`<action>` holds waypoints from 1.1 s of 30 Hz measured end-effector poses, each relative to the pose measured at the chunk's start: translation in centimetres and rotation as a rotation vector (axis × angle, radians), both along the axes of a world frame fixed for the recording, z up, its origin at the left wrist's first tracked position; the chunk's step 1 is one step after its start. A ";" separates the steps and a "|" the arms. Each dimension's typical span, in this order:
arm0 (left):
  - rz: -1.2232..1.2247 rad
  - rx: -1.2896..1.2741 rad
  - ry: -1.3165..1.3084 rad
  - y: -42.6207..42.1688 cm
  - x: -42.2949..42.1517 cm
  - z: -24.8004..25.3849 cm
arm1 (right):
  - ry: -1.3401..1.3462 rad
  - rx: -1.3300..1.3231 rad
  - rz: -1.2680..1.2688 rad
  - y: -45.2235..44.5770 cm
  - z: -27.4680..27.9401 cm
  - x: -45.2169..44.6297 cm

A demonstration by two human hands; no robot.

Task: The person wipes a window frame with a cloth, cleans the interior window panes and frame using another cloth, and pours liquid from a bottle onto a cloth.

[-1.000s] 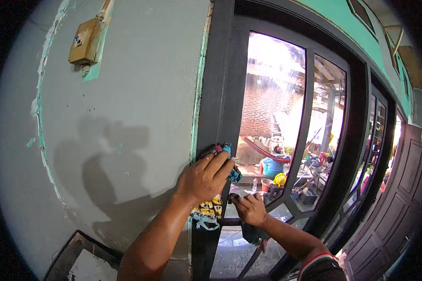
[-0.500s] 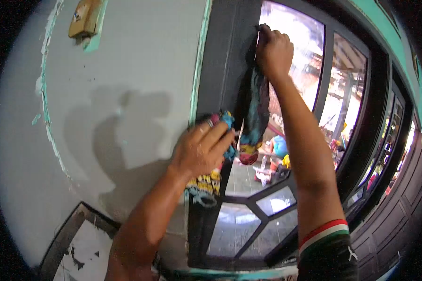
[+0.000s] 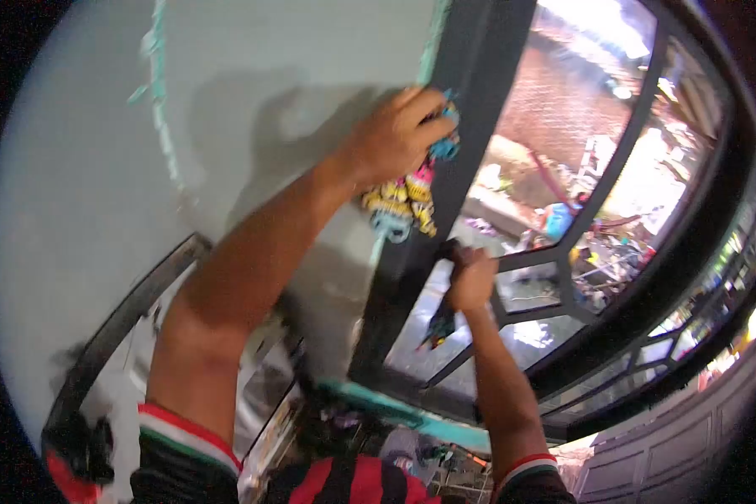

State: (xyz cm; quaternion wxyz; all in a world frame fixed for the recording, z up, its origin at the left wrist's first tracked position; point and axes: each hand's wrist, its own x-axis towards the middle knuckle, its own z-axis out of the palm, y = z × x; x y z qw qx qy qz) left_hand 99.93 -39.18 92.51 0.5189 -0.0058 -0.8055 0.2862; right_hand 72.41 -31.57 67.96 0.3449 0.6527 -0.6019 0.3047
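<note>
My left hand (image 3: 395,139) grips a bunched, patterned cloth (image 3: 407,197) in yellow, black, pink and blue, against the edge of the dark window frame (image 3: 470,109) where it meets the grey wall. Lower and to the right, my right hand (image 3: 472,281) is closed round a dark cloth (image 3: 443,323) at the lower part of the frame, beside the small angled panes. The dark cloth hangs below my fingers, with a colourful end. Glass panes (image 3: 563,109) fill the frame to the right of both hands.
Grey wall (image 3: 252,50) with a pale green crack stands at the left. A dark-edged object (image 3: 126,315) leans low at the left. Panelled brown door (image 3: 664,454) at the lower right. Through the glass, a person in blue (image 3: 557,220) and clutter show outside.
My right hand has come down from high on the frame with the dark cloth. My left hand, still holding the patterned cloth, appears higher in view. The view has tilted down.
</note>
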 end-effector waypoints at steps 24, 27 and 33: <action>1.019 1.222 -0.389 10.5 39.3 -31.7 | -1.991 0.539 0.316 29.7 -12.6 10.9; 1.205 1.330 -0.502 14.9 32.0 -33.4 | -2.125 0.585 0.399 32.6 -15.4 12.0; 0.092 2.086 -0.654 27.1 11.8 -39.1 | -2.415 0.453 0.477 34.1 -13.6 13.7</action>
